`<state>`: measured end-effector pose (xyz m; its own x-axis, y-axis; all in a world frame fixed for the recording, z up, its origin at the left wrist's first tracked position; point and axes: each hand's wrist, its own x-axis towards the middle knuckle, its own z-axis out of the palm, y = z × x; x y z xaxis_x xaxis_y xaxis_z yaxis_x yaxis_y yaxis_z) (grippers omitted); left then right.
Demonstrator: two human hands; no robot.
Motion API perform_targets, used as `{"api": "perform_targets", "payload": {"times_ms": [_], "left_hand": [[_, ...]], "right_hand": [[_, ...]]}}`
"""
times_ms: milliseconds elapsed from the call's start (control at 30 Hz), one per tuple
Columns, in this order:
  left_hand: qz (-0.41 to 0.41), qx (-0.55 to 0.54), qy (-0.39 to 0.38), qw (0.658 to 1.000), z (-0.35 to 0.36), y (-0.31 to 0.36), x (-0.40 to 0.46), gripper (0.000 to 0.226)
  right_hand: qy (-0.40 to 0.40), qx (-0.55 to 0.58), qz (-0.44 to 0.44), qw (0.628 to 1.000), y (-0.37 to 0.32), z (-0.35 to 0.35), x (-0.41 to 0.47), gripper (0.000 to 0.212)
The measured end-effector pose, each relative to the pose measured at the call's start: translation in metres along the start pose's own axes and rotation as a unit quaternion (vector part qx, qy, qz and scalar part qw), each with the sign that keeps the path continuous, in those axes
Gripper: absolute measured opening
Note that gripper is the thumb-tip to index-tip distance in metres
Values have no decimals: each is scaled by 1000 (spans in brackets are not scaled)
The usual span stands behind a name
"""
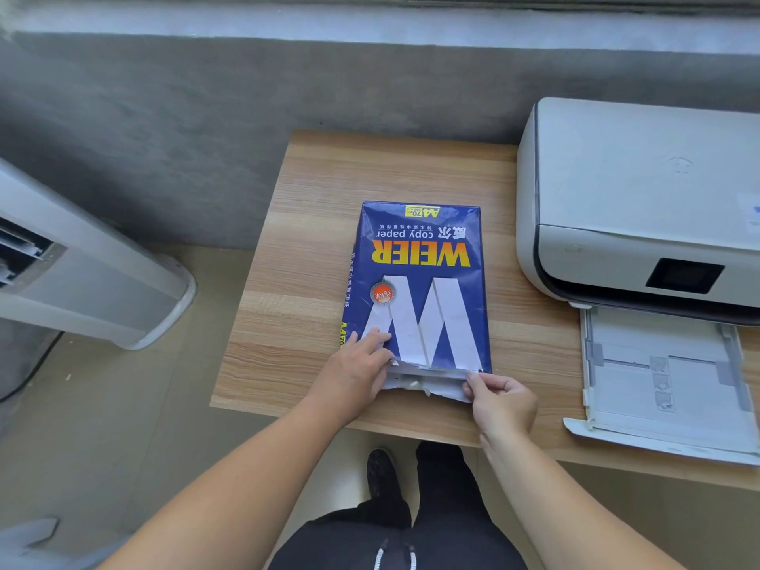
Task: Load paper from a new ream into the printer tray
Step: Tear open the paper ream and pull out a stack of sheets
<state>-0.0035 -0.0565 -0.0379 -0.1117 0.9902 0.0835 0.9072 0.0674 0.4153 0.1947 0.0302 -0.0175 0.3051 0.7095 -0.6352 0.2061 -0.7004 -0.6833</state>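
A: What does the wrapper say?

B: The ream is blue, lying flat on the wooden table with its print upside down to the wearer: "WEIER" in yellow-orange, "copy paper" in white above it, Chinese characters beside that, a big white W, and a round orange seal too small to read. A yellow tag at the far end shows "70"

A: And the hands?

B: The left hand lies spread on the near left corner, fingers pressing the wrapper. The right hand pinches the torn white flap at the near right corner between thumb and forefinger

A: Where is the printer tray?

B: The tray juts out from the white printer, right of the ream, well apart from it
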Motion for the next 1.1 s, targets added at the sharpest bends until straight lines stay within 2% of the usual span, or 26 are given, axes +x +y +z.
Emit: {"api": "perform_targets", "payload": {"times_ms": [133,367,433,567,733,967,1100], "left_hand": [[1,-10,-4,1000,-1,0,0,20],[-1,-19,2,1000,2,1,-1,20],[-6,-22,9,1000,2,1,0,19],[-15,-24,15,1000,1,3,-1,17],[0,-9,2,1000,-3,4,-1,27],[42,35,-36,998,-6,1,1,41],[56,55,-58,995,-8,-8,0,57]], "right_hand": [[42,-64,-53,996,-1,4,-8,13],[45,-109,-70,991,-1,8,-8,15],[46,-95,-59,993,-1,8,-8,13],[46,0,-14,999,1,9,-8,5],[-28,115,69,991,-3,16,-8,13],[-98,78,26,992,5,15,1,18],[-135,115,27,984,9,9,0,13]]}}
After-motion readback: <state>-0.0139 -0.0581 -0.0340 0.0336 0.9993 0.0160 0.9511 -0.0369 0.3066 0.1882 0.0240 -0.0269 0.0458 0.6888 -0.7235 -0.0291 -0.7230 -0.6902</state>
